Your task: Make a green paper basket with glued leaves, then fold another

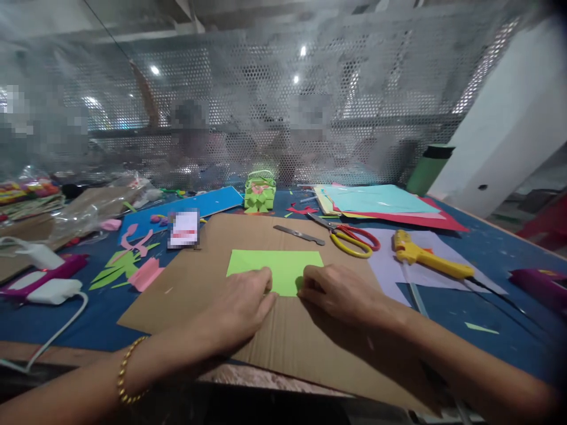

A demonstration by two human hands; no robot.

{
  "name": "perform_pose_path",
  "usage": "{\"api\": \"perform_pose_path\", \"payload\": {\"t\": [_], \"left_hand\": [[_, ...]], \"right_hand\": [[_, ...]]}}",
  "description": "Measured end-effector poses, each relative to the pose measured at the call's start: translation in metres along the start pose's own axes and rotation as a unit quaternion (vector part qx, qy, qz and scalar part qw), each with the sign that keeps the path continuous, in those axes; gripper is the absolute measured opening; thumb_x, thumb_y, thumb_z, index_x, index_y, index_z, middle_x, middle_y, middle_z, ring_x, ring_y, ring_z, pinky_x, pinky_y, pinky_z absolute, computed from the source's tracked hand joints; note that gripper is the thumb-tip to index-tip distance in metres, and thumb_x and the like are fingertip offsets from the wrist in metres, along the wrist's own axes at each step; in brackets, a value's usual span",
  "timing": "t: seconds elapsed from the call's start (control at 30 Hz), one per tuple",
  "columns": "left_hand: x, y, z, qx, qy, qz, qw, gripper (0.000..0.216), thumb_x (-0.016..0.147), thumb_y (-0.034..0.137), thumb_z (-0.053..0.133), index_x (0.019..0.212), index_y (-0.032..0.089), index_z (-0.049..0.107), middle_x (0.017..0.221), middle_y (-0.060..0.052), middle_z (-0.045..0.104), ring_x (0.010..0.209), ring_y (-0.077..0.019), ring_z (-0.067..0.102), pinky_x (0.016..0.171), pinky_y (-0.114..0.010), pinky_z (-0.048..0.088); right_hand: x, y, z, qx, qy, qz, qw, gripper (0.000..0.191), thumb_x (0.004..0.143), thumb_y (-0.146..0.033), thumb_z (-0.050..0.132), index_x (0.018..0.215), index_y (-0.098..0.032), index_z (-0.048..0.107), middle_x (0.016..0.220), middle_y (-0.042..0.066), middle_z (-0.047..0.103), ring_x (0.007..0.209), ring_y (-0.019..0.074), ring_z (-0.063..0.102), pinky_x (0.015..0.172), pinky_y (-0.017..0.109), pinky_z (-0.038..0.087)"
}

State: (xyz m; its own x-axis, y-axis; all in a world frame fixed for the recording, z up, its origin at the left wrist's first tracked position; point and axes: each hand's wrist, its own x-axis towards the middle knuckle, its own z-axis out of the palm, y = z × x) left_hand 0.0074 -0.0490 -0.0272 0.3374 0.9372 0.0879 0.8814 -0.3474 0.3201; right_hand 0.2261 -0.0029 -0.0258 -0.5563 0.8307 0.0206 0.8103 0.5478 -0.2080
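Note:
A light green sheet of paper (283, 268) lies flat on a brown cardboard sheet (212, 248) in front of me. My left hand (250, 295) has its fingers curled and pinched at the paper's near left edge. At the near right edge, my right hand (332, 289) pinches the paper in the same way; its fingertips are partly hidden. Just beyond the paper lies a metal blade (299, 234). Scissors with red and yellow handles (349, 239) rest on the cardboard to the right of it.
A yellow glue gun (432, 257) lies on lilac paper (425, 239) at right. Behind stand a green paper basket (260, 192) and stacked coloured sheets (385, 200). Green and pink paper scraps (117, 265) and a power strip with chargers (44, 283) are at left.

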Motion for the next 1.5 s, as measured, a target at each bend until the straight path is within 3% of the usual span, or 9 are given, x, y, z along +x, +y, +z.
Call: {"api": "perform_pose_path", "payload": {"t": [0.13, 0.3, 0.73, 0.93, 1.2, 1.5], "left_hand": [[0.020, 0.005, -0.001, 0.003, -0.053, -0.074, 0.996, 0.031, 0.091, 0.040, 0.052, 0.067, 0.020, 0.053, 0.064, -0.001, 0.052, 0.058, -0.0165, 0.041, 0.054, -0.031, 0.022], [0.031, 0.002, -0.002, -0.005, -0.081, -0.098, 0.992, 0.036, 0.082, 0.042, 0.059, 0.056, 0.021, 0.047, 0.055, 0.000, 0.046, 0.056, -0.0159, 0.040, 0.055, -0.031, 0.023], [0.023, -0.013, -0.010, -0.052, -0.113, -0.114, 0.986, 0.027, 0.080, 0.033, 0.057, 0.060, 0.020, 0.044, 0.059, 0.004, 0.043, 0.057, -0.0127, 0.039, 0.051, -0.028, 0.023], [0.018, -0.023, -0.014, -0.065, -0.127, -0.155, 0.978, 0.025, 0.077, 0.031, 0.059, 0.062, 0.020, 0.043, 0.060, 0.005, 0.041, 0.055, -0.0114, 0.036, 0.052, -0.029, 0.022], [0.009, -0.038, -0.023, -0.054, -0.128, -0.195, 0.971, 0.031, 0.077, 0.030, 0.061, 0.059, 0.021, 0.037, 0.058, 0.006, 0.032, 0.055, -0.0109, 0.032, 0.054, -0.030, 0.020], [-0.004, -0.054, -0.036, -0.019, -0.131, -0.218, 0.967, 0.028, 0.077, 0.033, 0.060, 0.060, 0.020, 0.041, 0.056, 0.005, 0.037, 0.055, -0.0116, 0.037, 0.054, -0.029, 0.019]], "right_hand": [[-0.001, -0.001, -0.001, -0.022, -0.005, 0.001, 1.000, 0.014, 0.093, -0.027, 0.058, 0.082, -0.019, 0.062, 0.073, 0.003, 0.066, 0.064, 0.0143, 0.053, 0.055, 0.028, 0.021], [0.001, 0.000, 0.005, -0.049, 0.000, 0.002, 0.999, 0.018, 0.097, -0.032, 0.053, 0.084, -0.020, 0.059, 0.071, 0.003, 0.063, 0.062, 0.0154, 0.052, 0.055, 0.031, 0.017], [0.000, 0.005, 0.010, -0.063, 0.018, -0.014, 0.998, 0.023, 0.099, -0.034, 0.048, 0.080, -0.022, 0.053, 0.067, 0.001, 0.058, 0.057, 0.0146, 0.045, 0.055, 0.032, 0.016], [0.001, 0.007, 0.013, -0.065, 0.022, -0.012, 0.998, 0.022, 0.098, -0.035, 0.050, 0.081, -0.022, 0.054, 0.066, 0.000, 0.057, 0.058, 0.0148, 0.047, 0.055, 0.032, 0.015], [0.002, 0.009, 0.013, -0.069, 0.017, -0.006, 0.997, 0.021, 0.098, -0.035, 0.050, 0.081, -0.023, 0.053, 0.064, -0.001, 0.052, 0.057, 0.0150, 0.041, 0.054, 0.031, 0.015], [0.001, 0.006, 0.011, -0.068, 0.024, -0.006, 0.997, 0.022, 0.098, -0.035, 0.050, 0.080, -0.023, 0.054, 0.063, -0.001, 0.050, 0.056, 0.0152, 0.039, 0.055, 0.031, 0.015]]}}
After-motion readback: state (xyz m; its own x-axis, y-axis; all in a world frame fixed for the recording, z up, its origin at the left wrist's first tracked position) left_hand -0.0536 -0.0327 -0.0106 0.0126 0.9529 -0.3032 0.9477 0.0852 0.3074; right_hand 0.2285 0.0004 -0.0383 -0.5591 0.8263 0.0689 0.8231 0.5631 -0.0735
